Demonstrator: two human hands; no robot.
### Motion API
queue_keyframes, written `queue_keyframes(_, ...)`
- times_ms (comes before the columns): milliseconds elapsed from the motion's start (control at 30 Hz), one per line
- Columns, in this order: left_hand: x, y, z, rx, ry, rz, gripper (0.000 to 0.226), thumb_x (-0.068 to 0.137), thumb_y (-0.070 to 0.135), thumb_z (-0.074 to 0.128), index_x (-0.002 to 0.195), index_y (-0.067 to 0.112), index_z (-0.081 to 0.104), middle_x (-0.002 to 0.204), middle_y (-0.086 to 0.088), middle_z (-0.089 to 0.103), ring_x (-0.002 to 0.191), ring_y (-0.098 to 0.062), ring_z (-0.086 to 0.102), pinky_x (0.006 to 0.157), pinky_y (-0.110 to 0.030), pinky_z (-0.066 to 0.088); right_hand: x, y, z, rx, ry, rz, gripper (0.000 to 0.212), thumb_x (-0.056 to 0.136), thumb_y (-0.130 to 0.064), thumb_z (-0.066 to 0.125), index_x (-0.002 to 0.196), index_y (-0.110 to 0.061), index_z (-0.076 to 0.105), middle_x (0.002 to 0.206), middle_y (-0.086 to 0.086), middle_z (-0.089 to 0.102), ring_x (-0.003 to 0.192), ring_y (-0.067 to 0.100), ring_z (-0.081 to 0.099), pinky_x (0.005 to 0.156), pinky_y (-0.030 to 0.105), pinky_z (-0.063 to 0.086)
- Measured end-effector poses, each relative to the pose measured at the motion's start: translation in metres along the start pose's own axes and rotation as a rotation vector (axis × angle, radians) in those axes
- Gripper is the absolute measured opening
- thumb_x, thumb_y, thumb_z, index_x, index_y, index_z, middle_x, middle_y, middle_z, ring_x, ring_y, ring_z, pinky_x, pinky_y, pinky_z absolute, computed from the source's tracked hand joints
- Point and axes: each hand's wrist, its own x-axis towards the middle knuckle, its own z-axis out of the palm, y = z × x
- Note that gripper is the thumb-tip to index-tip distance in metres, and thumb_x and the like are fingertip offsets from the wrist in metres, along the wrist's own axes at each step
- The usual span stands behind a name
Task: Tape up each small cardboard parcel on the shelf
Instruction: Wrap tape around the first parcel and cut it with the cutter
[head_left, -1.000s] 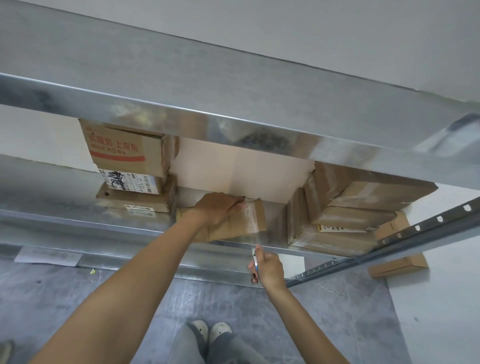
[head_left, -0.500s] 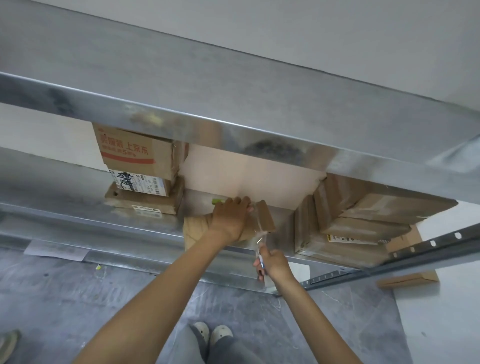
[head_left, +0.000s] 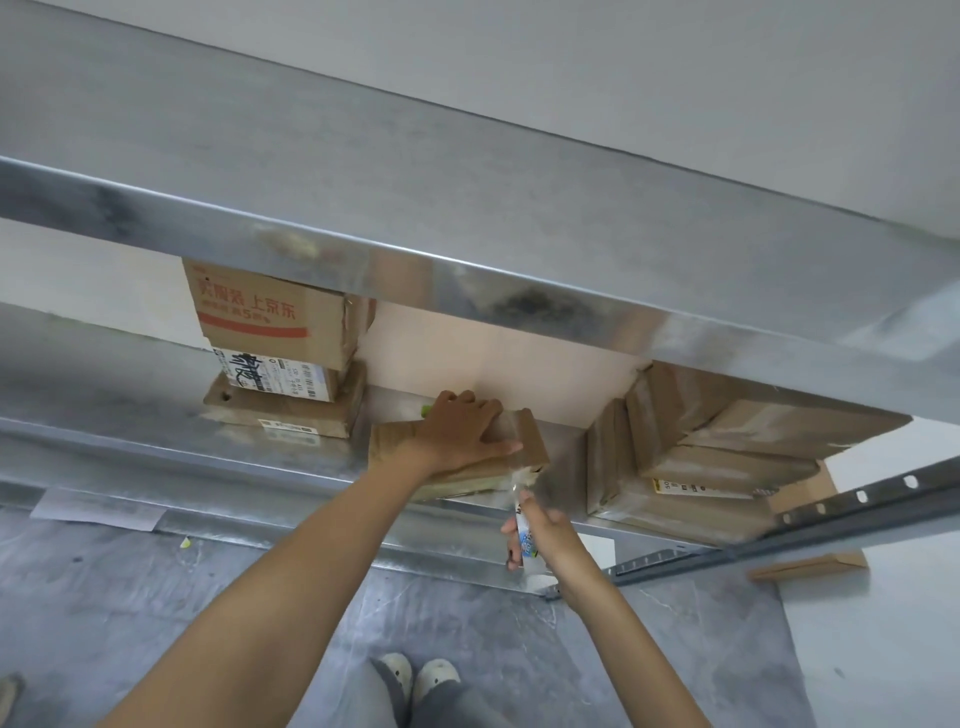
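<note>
1 parcel (head_left: 392, 449) flat, long axis L-R

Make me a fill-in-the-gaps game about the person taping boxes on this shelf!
The left hand presses on the small parcel, which lies ___ the left stack and the right stack.
The right hand grips a small tool and sits ___ in the picture than the left hand.
The top box of the left stack has ___ print.
Missing words: between, lower, red.
</note>
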Motion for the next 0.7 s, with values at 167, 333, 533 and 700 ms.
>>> queue_keyframes(167, 0.009, 0.000, -0.006, 0.149, -0.020, 0.133, 0.071, 0.088, 0.071, 0.029, 0.138, 0.022, 0.041, 0.133, 0.000, 0.052, 0.123, -0.021, 0.041, 0.105, -0.040, 0.025, -0.008, 0.013, -0.006, 0.020, -0.029, -0.123, 0.030, 0.101, -0.024, 0.039, 0.089, -0.007, 0.061, 0.057, 0.005, 0.061, 0.061, 0.017, 0.063, 0.071, 0.020, 0.043)
queue_keyframes(333, -0.010, 0.020, -0.002, 0.264, -0.089, 0.108, 0.087, 0.092, 0.065, 0.037, 0.154, 0.015, 0.002, 0.151, -0.010, 0.024, 0.133, -0.030, 0.031, 0.106, -0.044, 0.027, -0.006, 0.017, -0.010, 0.024, 0.017, -0.162, 0.029, 0.101, -0.020, 0.041, 0.092, -0.001, 0.062, 0.057, 0.006, 0.062, 0.055, 0.012, 0.062, 0.058, 0.008, 0.044)
queue_keyframes(533, -0.012, 0.013, -0.019, 0.031, -0.296, 0.087, 0.105, 0.082, 0.046, 0.065, 0.153, 0.023, -0.009, 0.143, -0.007, 0.028, 0.128, -0.029, 0.033, 0.100, -0.041, 0.033, -0.013, 0.009, -0.008, 0.023, 0.056, -0.208, 0.031, 0.100, -0.022, 0.042, 0.082, -0.009, 0.062, 0.059, 0.008, 0.061, 0.063, 0.014, 0.062, 0.065, 0.008, 0.042)
queue_keyframes(700, -0.015, 0.006, -0.033, -0.235, -0.450, 0.048, 0.087, 0.091, 0.046, 0.058, 0.154, 0.025, 0.002, 0.157, 0.001, 0.020, 0.140, -0.022, 0.027, 0.114, -0.035, 0.027, -0.022, -0.005, -0.013, 0.041, 0.056, -0.316, 0.040, 0.100, -0.033, 0.041, 0.078, -0.009, 0.065, 0.054, 0.007, 0.061, 0.065, 0.021, 0.062, 0.078, 0.022, 0.046)
